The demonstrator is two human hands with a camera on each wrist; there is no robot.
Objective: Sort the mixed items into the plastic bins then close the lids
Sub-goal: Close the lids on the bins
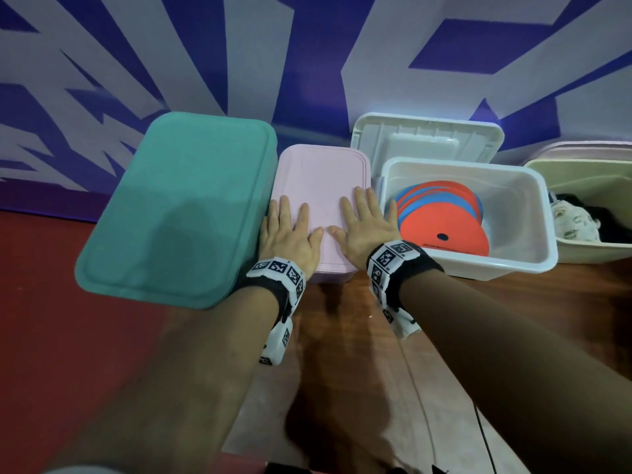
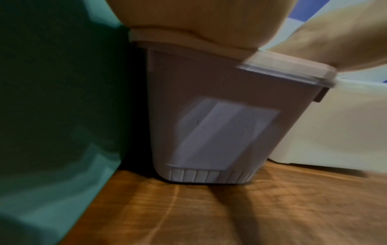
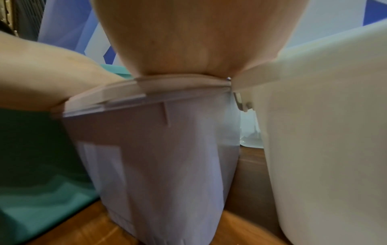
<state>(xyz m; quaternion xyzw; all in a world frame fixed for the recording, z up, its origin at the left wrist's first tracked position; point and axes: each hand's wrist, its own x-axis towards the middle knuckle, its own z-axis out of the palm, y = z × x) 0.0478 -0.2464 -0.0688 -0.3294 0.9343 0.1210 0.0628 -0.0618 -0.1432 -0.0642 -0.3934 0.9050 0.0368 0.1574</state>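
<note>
A pink bin with its pink lid [image 1: 321,176] on stands in the middle of the row. My left hand [image 1: 290,227] and right hand [image 1: 364,222] lie flat on that lid, fingers straight, pressing down side by side. In the left wrist view my palm [image 2: 196,18] sits on the lid rim above the pink bin's wall [image 2: 209,116]. The right wrist view shows my right palm [image 3: 194,38] on the same rim [image 3: 184,84]. Left of it stands a teal bin with its lid [image 1: 184,206] shut. Right of it a white bin [image 1: 526,241] is uncovered and holds red and blue discs [image 1: 441,217].
A white lid [image 1: 427,142] leans behind the white bin against the purple-and-white wall. At the far right a beige bin [image 1: 588,251] holds dark and pale cloth items [image 1: 578,220]. The bins stand on a wooden floor [image 1: 342,319] with a red mat [image 1: 51,302] at left.
</note>
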